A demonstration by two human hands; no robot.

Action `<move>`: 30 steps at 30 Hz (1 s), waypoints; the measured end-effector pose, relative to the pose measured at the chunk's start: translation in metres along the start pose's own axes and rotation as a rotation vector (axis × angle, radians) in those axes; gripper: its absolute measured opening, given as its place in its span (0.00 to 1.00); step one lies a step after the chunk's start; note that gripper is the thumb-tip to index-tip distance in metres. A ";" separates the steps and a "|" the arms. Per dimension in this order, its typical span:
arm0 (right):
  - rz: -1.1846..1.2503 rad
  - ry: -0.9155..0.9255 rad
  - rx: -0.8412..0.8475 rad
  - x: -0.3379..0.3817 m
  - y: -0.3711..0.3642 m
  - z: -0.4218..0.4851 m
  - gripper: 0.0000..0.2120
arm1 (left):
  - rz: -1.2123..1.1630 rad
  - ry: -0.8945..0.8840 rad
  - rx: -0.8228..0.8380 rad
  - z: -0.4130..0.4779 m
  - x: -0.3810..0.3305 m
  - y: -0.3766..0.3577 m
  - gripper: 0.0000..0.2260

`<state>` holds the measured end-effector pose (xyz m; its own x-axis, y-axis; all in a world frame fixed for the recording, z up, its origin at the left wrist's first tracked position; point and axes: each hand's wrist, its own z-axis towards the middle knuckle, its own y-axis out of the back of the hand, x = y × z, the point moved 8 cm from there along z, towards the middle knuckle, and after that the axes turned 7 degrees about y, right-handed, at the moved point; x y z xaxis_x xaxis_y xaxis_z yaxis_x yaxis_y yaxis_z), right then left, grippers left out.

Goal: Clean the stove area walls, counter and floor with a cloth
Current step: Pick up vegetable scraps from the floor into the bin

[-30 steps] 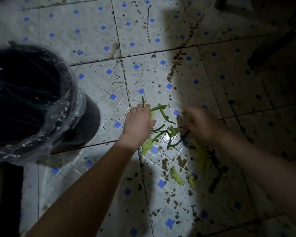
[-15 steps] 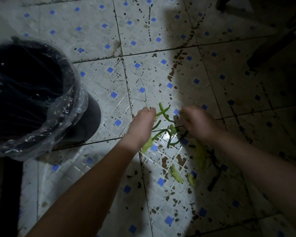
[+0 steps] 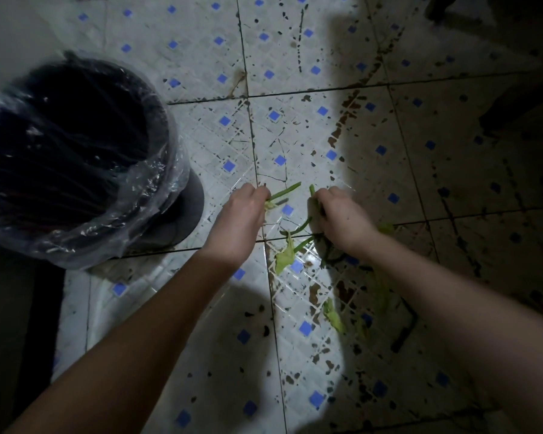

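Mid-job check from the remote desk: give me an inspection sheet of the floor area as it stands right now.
Surface: tiled floor, white with blue squares, heavily spotted with dark stains; right side in shadow.
Job's things: cleaning cloth, nothing seen.
Clutter: green vegetable stems and pale leaf scraps lie scattered on the tiles between and below the hands.
Grippers: left hand pinches a green stem in its fingers; right hand is closed on other stems at floor level.
Cables: nothing seen.
Surroundings: dark bin with a clear plastic liner stands left of the hands; dark, indistinct shapes at upper right.
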<state>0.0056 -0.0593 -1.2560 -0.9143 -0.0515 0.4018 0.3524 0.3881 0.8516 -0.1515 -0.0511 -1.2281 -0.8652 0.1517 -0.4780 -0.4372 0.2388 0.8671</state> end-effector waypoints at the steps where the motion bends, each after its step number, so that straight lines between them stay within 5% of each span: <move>1: 0.004 -0.009 0.005 0.001 -0.002 0.000 0.16 | 0.004 0.007 0.010 -0.003 0.004 0.000 0.09; 11: 0.019 0.137 -0.079 0.030 -0.006 0.000 0.19 | 0.029 0.050 0.039 -0.022 0.028 0.002 0.08; 14: -0.062 0.247 0.007 0.038 -0.020 -0.007 0.19 | 0.043 0.047 0.051 -0.028 0.029 0.000 0.08; 21: -0.216 0.321 0.193 0.034 -0.046 -0.025 0.35 | 0.048 0.026 0.032 -0.035 0.030 0.004 0.09; 30: -0.231 0.410 0.188 0.057 -0.049 -0.037 0.18 | 0.077 0.014 0.014 -0.046 0.032 0.016 0.10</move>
<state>-0.0562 -0.1158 -1.2624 -0.7969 -0.4983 0.3416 0.0736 0.4812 0.8735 -0.1970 -0.0867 -1.2230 -0.8995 0.1569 -0.4077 -0.3656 0.2406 0.8991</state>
